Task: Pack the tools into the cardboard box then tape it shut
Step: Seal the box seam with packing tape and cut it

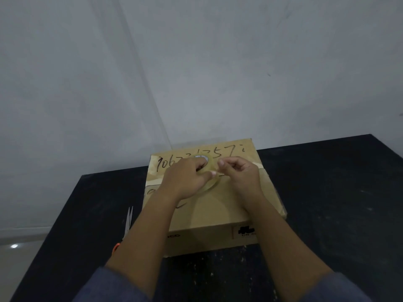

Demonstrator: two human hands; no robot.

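A closed cardboard box with handwritten digits on its top flap sits on a black table. A roll of clear tape rests on the lid. My left hand grips the roll, fingers over its core. My right hand is just right of the roll, thumb and fingers pinched together at the roll's edge; whether they hold the tape's end is too small to tell. The tools are not visible.
Scissors with an orange handle lie on the table left of the box, partly behind my left forearm. A grey wall rises behind the table. The floor shows at the lower left.
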